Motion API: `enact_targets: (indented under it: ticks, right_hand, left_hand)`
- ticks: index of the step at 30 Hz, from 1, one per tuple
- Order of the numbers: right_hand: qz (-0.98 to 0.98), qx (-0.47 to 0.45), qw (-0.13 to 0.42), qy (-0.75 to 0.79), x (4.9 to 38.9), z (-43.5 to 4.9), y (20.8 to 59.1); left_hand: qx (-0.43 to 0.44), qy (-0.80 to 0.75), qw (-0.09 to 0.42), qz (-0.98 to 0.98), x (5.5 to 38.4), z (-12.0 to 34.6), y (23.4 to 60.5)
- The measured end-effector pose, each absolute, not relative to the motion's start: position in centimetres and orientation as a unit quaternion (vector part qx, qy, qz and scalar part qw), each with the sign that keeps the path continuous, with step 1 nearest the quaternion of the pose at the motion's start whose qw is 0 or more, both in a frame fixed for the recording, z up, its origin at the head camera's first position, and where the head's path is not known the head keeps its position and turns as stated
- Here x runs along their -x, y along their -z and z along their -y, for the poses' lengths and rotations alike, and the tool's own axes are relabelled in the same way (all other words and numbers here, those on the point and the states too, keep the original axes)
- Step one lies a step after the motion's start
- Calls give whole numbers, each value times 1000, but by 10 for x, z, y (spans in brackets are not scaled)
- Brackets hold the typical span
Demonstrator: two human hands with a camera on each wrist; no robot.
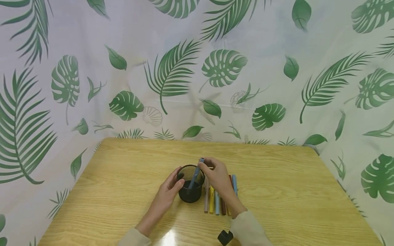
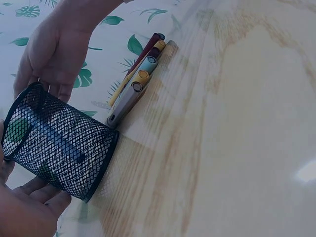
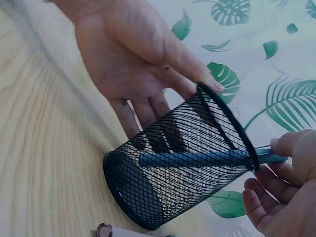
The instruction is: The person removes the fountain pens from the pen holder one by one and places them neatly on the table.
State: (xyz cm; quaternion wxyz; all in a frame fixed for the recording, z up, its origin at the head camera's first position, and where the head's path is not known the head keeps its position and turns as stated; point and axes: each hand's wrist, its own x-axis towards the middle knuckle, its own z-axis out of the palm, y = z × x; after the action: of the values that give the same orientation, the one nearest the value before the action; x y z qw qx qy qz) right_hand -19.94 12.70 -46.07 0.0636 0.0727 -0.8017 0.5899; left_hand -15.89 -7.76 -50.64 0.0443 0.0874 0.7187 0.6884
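A black mesh pen cup stands on the table, its rim uppermost. My left hand holds it from the left side, thumb near the rim and fingers behind the mesh in the right wrist view. With thumb and fingers my right hand pinches the top end of a blue marker. Most of that marker is inside the cup, slanting down through it. Just right of the cup lie several markers in a row, among them a yellow marker and a brown marker, partly hidden under my right hand.
Near the table's front edge, by the right sleeve, is a small black object whose kind I cannot tell. A leaf-patterned cloth hangs behind the wooden table and along its sides.
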Motion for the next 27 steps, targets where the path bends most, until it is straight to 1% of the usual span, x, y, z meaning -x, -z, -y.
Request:
enact_targets:
  ticks: [9, 19, 27]
  right_hand:
    - [713, -23, 12, -700, 202, -146, 459]
    - [655, 8, -10, -755, 199, -164, 456]
    - [590, 26, -17, -806, 199, -174, 454]
  left_hand:
    - [-91, -702, 43, -705, 160, 77, 507]
    - [-93, -698, 38, -709, 161, 78, 508]
    - [-89, -699, 49, -708, 159, 78, 506]
